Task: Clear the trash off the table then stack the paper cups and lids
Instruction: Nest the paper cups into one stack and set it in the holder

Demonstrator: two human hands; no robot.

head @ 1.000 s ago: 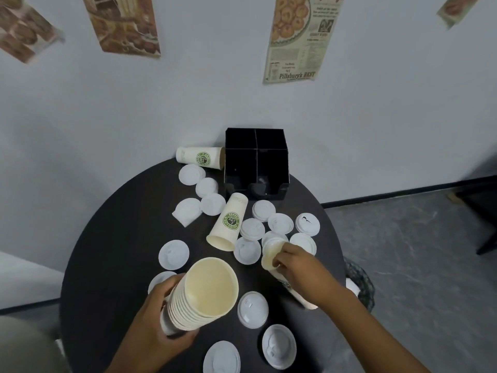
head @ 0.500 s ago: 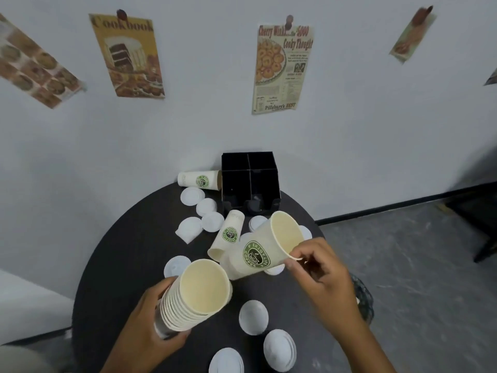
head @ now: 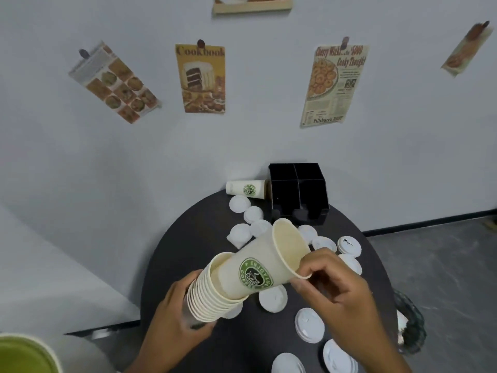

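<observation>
My left hand (head: 174, 313) grips a tilted stack of cream paper cups (head: 212, 300) from the side, above the round dark table (head: 172, 254). My right hand (head: 333, 292) pinches the rim of a single paper cup with a green logo (head: 258, 267); that cup's base sits inside the mouth of the stack's top cup. Another logo cup (head: 246, 189) lies on its side at the table's far edge. Several white lids (head: 309, 324) lie scattered over the table. A cup that lay mid-table is hidden behind the held cup.
A black divided organizer box (head: 298, 195) stands at the back of the table against the wall. A bin with a dark liner (head: 410, 327) sits on the floor to the right of the table. A green round thing (head: 24, 356) shows at the bottom left.
My right hand lifted a cup off the table, carried it left and set its base into the top of the stack in my left hand. The view tilted up.
</observation>
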